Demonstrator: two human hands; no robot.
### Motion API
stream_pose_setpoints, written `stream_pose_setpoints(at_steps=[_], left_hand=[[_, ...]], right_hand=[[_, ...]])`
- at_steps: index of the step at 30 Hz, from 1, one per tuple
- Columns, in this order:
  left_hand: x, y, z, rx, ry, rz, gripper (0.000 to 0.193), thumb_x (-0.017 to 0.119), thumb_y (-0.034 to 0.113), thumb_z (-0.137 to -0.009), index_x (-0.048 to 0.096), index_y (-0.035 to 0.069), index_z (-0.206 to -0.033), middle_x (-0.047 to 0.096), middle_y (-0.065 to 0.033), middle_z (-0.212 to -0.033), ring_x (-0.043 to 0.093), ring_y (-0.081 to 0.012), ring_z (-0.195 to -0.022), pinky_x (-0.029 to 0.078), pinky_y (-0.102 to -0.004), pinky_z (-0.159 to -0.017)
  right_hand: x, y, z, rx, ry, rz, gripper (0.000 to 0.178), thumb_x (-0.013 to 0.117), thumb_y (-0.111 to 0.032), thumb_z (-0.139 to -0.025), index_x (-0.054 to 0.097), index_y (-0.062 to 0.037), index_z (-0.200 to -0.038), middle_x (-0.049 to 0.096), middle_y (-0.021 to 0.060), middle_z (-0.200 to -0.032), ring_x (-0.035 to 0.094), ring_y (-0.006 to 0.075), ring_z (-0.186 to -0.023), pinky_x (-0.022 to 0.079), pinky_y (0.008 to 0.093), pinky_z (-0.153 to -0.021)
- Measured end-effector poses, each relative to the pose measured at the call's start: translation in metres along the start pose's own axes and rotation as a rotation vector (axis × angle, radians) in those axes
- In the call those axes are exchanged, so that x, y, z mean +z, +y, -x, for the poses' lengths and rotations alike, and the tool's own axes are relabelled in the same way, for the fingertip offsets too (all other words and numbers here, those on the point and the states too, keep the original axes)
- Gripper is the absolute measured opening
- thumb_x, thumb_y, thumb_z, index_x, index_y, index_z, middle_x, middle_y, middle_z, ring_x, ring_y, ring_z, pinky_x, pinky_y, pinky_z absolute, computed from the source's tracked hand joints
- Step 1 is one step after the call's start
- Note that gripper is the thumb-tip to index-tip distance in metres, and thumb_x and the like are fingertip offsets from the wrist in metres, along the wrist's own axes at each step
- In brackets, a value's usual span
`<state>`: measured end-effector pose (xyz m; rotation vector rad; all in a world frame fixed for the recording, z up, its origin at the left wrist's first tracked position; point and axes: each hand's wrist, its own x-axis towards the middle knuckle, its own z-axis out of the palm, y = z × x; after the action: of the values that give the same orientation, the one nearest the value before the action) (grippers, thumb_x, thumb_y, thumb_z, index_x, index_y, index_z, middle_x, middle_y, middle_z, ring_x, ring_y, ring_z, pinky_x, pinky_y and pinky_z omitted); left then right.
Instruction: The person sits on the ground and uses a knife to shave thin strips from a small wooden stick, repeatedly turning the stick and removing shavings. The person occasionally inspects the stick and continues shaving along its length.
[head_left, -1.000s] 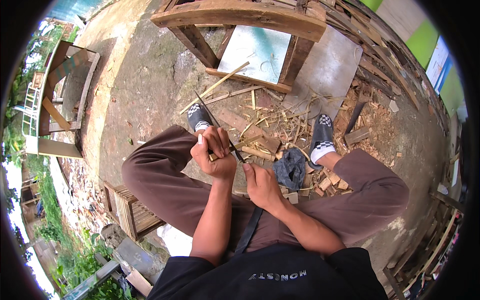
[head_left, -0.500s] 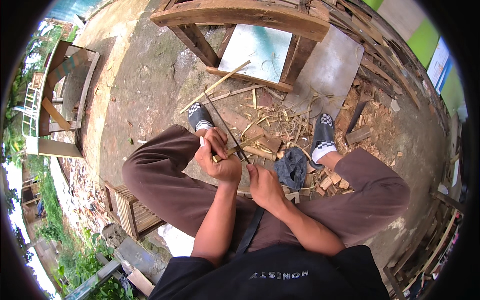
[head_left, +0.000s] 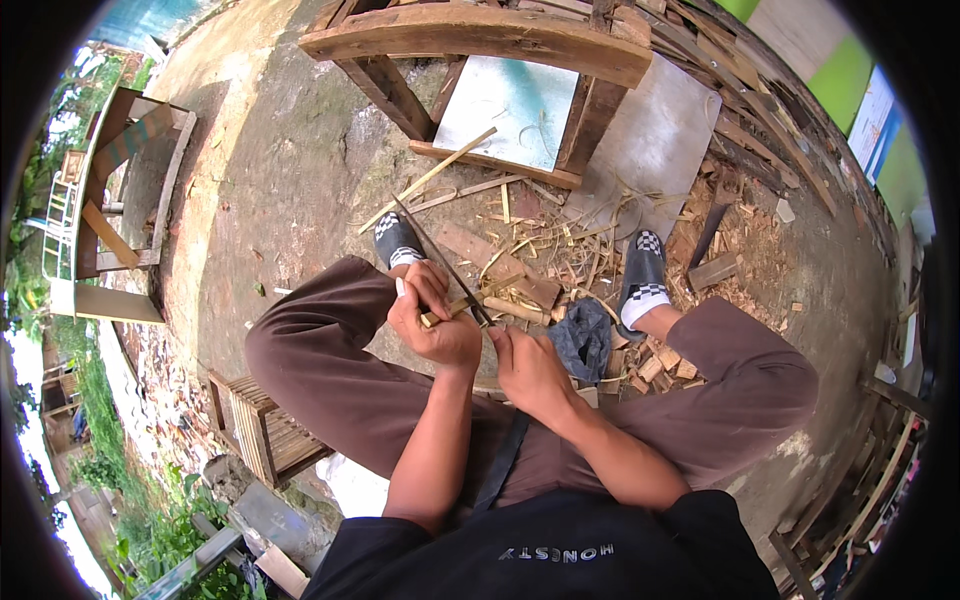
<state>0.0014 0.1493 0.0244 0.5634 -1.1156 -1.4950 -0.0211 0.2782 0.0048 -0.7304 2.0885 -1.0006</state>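
Observation:
My left hand is closed around a narrow, pale strip of wood or bamboo, which sticks out to the right past the fist. Closed too, my right hand grips a long, thin-bladed knife at its near end; the handle is mostly hidden in the fingers. The dark blade slants up and left, crossing the strip just right of my left fist. Both hands are close together above my lap, between my bent knees.
Pale shavings, wood offcuts and a crumpled dark plastic bag lie between my feet. A wooden frame stands ahead, with a metal sheet beside it. Planks are piled at the far right; a slatted wooden piece sits left.
The knife blade has swung slightly, its tip now a little farther left and lower. My right hand has shifted only slightly; my left hand keeps its grip on the strip.

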Motion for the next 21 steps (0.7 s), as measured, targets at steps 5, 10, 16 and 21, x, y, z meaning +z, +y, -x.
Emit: stream_pose_setpoints(at_steps=[5, 10, 16, 21], left_hand=[[0.001, -0.006, 0.001, 0.021, 0.089, 0.122, 0.046, 0.04, 0.017, -0.097, 0.034, 0.009, -0.052, 0.033, -0.0056, -0.054, 0.033, -0.0157, -0.058, 0.029, -0.0317, -0.059], [0.0, -0.003, -0.002, 0.007, 0.061, 0.088, 0.048, 0.038, 0.02, -0.1, 0.031, 0.011, -0.053, 0.031, -0.0033, -0.056, 0.03, -0.0142, -0.059, 0.027, -0.0306, -0.06], [-0.006, -0.004, -0.008, -0.039, 0.042, 0.067, 0.05, 0.034, 0.028, -0.102, 0.029, 0.013, -0.055, 0.029, -0.0011, -0.059, 0.027, -0.0129, -0.061, 0.027, -0.0306, -0.062], [0.003, -0.002, 0.001, -0.024, -0.017, 0.044, 0.049, 0.037, 0.028, -0.101, 0.029, 0.013, -0.055, 0.029, -0.001, -0.059, 0.027, -0.0122, -0.061, 0.027, -0.0301, -0.062]], right_hand=[[0.006, 0.006, -0.008, 0.029, -0.023, -0.022, 0.046, 0.046, -0.029, -0.106, 0.064, 0.0072, -0.085, 0.061, 0.0355, -0.076, 0.061, 0.0546, -0.08, 0.048, 0.0595, -0.069], [-0.002, -0.01, -0.004, 0.028, -0.049, -0.008, 0.041, 0.045, -0.024, -0.106, 0.064, 0.0081, -0.089, 0.061, 0.0355, -0.08, 0.06, 0.0544, -0.084, 0.048, 0.0582, -0.07], [0.013, 0.023, -0.016, 0.074, -0.063, 0.039, 0.035, 0.05, -0.021, -0.104, 0.065, 0.0076, -0.092, 0.061, 0.0345, -0.077, 0.061, 0.0534, -0.081, 0.048, 0.058, -0.069], [0.008, 0.003, -0.005, 0.031, -0.014, 0.001, 0.051, 0.043, -0.032, -0.107, 0.064, 0.0073, -0.083, 0.06, 0.0347, -0.072, 0.061, 0.0547, -0.078, 0.048, 0.0582, -0.067]])
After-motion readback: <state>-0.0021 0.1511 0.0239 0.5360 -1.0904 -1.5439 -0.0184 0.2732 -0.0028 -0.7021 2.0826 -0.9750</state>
